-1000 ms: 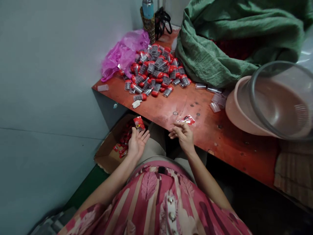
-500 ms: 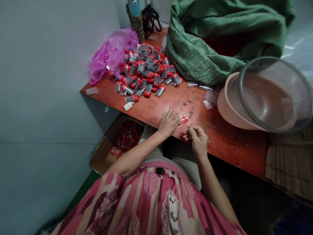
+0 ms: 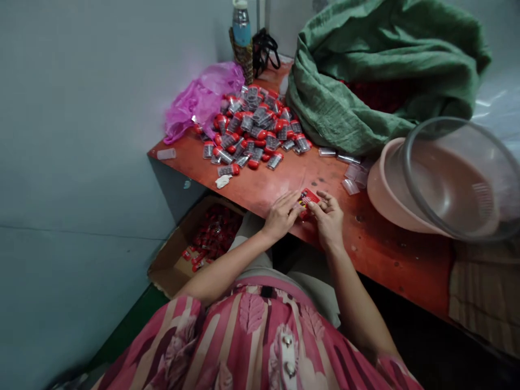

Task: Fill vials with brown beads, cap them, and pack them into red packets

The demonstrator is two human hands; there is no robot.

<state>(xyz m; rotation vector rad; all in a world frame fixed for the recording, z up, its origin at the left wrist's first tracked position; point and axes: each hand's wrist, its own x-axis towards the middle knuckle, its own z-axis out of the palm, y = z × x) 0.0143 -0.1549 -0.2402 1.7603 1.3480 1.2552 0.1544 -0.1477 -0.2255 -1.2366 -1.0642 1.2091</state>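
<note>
Inward comes the right hand, now meeting the red packet that lay clear of it half a second ago. So the packet sits between both hands at the front of the orange table. Right thumb across its face, fingers loosely curled; whether they close underneath, I can't tell. Left hand nearly flat, fingers together at the packet's other side, likely steadying its slick, thin, square shape; any real grip there is hidden. Beyond, heaped within reach, stubby clear containers with rounded red caps. Rightward, loose clear tubes beside a smooth pink basin; behind, a rumpled green cloth sack, mouth slumped open. Below, a cardboard box, perhaps kept low for easy reaching.
</note>
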